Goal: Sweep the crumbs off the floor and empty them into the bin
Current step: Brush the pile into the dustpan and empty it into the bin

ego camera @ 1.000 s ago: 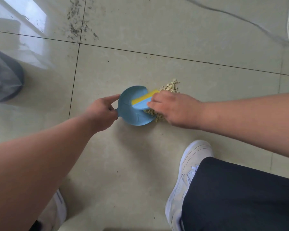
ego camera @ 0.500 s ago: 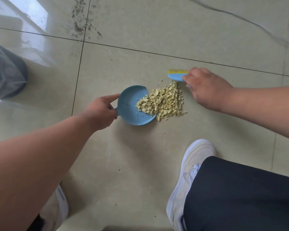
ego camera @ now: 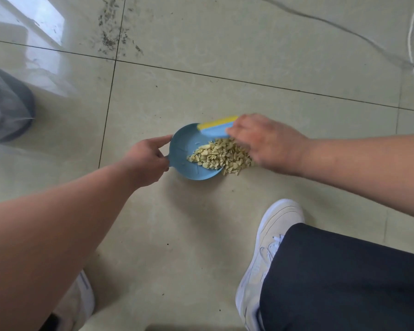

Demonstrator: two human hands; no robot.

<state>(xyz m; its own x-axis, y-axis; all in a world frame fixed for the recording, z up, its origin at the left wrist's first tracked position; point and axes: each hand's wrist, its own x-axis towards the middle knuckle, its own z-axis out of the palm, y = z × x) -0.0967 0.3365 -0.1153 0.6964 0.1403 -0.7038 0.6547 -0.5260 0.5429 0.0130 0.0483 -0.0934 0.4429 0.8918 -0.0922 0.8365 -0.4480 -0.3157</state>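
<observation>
- A bin [ego camera: 7, 103], grey and lined with a clear bag, sits at the 9 o'clock edge of the floor [ego camera: 249, 56].
- The left hand [ego camera: 148, 161] grips the handle of the blue dustpan [ego camera: 184, 149], index finger laid along its rim.
- The crumbs [ego camera: 221, 155] lie at the dustpan's 3 o'clock, partly inside it and partly on the floor.
- The right hand [ego camera: 265, 142] holds the blue-and-yellow brush [ego camera: 216, 126] at the crumbs' 12 o'clock.
- A white sneaker [ego camera: 268, 254] stands at 5 o'clock.
</observation>
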